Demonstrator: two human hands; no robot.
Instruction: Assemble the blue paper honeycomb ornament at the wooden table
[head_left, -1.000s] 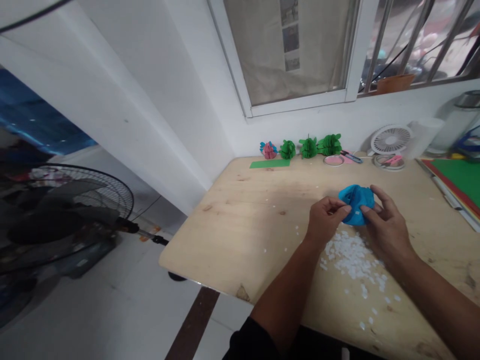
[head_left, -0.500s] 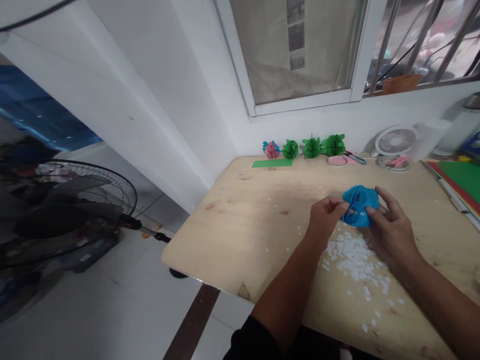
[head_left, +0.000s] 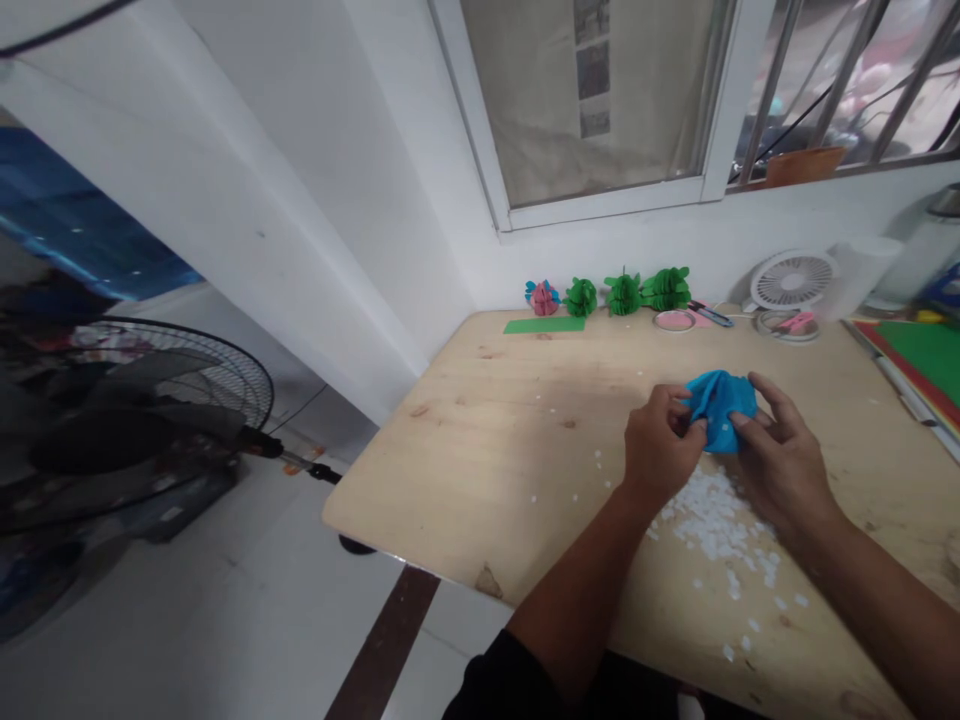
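Between my hands, above the wooden table (head_left: 465,430), is a blue folded paper craft (head_left: 724,405) with curved layers and a small white square on its near side. My left hand (head_left: 661,435) pinches its left edge with thumb and fingers. At its right side my right hand (head_left: 784,450) grips it, thumb on the near face and fingers behind, partly hidden. Just below lies a scattered heap of small white squares (head_left: 720,520).
Along the wall stand a pink and blue paper figure (head_left: 543,298) and several green paper figures (head_left: 624,295), behind a green strip (head_left: 544,325). A utility knife (head_left: 711,314), a small white fan (head_left: 792,280) and coloured sheets (head_left: 926,355) lie right. A floor fan (head_left: 150,420) stands left.
My left hand has shifted its pinch slightly right and down on the blue paper craft. The openings between its layers have narrowed. My right hand stays in place.
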